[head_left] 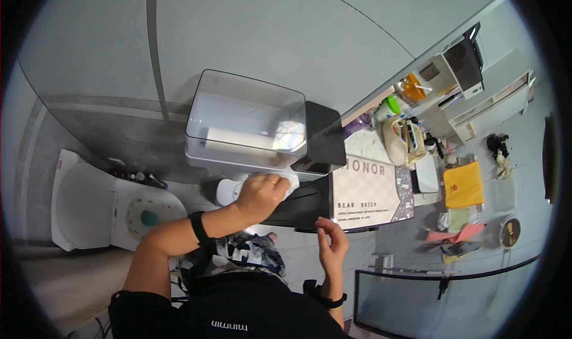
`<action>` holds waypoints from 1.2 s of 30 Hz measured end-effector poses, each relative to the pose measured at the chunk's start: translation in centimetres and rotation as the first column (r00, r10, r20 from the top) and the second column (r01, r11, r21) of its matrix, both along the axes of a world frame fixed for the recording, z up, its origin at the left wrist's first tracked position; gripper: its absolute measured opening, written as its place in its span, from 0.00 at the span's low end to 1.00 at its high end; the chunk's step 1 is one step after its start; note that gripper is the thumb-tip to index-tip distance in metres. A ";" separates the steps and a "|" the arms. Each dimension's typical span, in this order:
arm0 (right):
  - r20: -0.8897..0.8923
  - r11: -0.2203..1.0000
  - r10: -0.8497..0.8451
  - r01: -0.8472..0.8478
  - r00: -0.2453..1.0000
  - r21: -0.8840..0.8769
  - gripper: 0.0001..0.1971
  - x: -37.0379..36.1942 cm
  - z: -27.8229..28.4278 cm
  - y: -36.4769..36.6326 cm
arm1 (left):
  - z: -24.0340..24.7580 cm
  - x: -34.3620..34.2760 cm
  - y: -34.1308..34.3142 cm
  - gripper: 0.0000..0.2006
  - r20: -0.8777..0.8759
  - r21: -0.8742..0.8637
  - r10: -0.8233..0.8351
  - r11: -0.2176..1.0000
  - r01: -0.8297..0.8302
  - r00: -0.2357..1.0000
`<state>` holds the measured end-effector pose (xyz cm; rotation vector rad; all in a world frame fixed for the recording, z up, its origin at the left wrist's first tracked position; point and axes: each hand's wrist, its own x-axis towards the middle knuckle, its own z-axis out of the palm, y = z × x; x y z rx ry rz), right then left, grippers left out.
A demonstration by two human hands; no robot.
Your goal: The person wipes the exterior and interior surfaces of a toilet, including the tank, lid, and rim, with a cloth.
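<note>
A: What can you see from so far off; biggest first?

B: I see the grey wall at the top; then the toilet, well off to the left; then the clear tub, up by the wall and in front of me; its long side runs left to right, and the right end dips a bit nearer.

A: What is by the tub?

B: The checked box lies off to the right; the dark box is smaller and sits just beside the tub's right end.

A: Which hand is nearer to the tub?

B: My left hand, by a lot; it is right by the low front edge; my right hand is lower down, off to the right, near the front of the checked box.

A: Are they full?

B: The left one grips a white cloth, or maybe paper; the right one looks free, fingers a bit bent; I can't tell if its tips touch the checked box.

A: Where is the cloth, then?

B: It pokes out to the right of the left fingers, at the tub's front; it's bunched up, so I can't tell its long way; the tub lies just ahead of it, set crossways.
</note>
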<state>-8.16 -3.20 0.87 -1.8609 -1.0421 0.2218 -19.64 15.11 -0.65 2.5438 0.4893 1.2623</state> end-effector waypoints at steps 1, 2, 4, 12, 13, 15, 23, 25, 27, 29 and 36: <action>0.016 1.000 0.008 -0.008 1.000 -0.015 0.07 0.0 0.0 0.3 | -0.1 -1.2 0.5 0.05 0.026 -0.032 0.013 0.999 -0.012 1.000; 0.031 0.999 0.016 -0.015 0.999 -0.029 0.07 0.1 0.0 0.6 | -0.2 -2.3 0.9 0.07 0.050 -0.063 0.026 0.998 -0.023 0.998; 0.053 0.998 0.061 -0.060 0.997 -0.023 0.07 -0.2 0.5 1.6 | 0.4 -4.6 1.8 0.11 0.057 -0.130 0.096 0.988 -0.088 0.994; 0.011 0.979 0.204 -0.204 0.979 0.006 0.05 -0.8 1.6 3.4 | -0.2 -9.9 3.8 0.11 0.205 -0.425 0.391 0.861 -0.278 0.897; 0.001 0.979 0.202 -0.202 0.979 0.001 0.05 -0.9 1.5 3.3 | -0.7 -10.6 4.0 0.11 0.179 -0.450 0.427 0.837 -0.312 0.887; 0.014 0.981 0.193 -0.193 0.981 0.018 0.06 -0.9 1.3 3.3 | -1.2 -11.8 4.7 0.10 0.180 -0.512 0.460 0.798 -0.317 0.869; -0.058 0.983 0.181 -0.181 0.982 0.005 0.05 -1.2 1.3 2.6 | 1.0 -11.0 10.6 0.08 0.145 -0.533 0.463 0.781 -0.326 0.874; -0.105 0.983 0.177 -0.182 0.978 -0.031 0.06 -1.5 1.9 2.4 | 1.0 -10.1 12.4 0.08 0.196 -0.563 0.468 0.773 -0.292 0.862; -0.079 0.985 0.170 -0.172 0.982 -0.019 0.06 -1.5 1.6 2.2 | -0.6 -9.4 14.4 0.07 0.330 -0.715 0.455 0.692 -0.096 0.827; -0.048 0.988 0.152 -0.152 0.987 -0.006 0.06 -1.1 1.2 2.2 | -1.8 -8.3 14.4 0.07 0.421 -0.806 0.487 0.587 0.070 0.765; -0.093 0.988 0.134 -0.141 0.987 -0.064 0.05 -1.5 0.7 2.0 | -4.7 -9.4 9.8 0.11 0.375 -0.917 0.485 0.071 0.392 0.790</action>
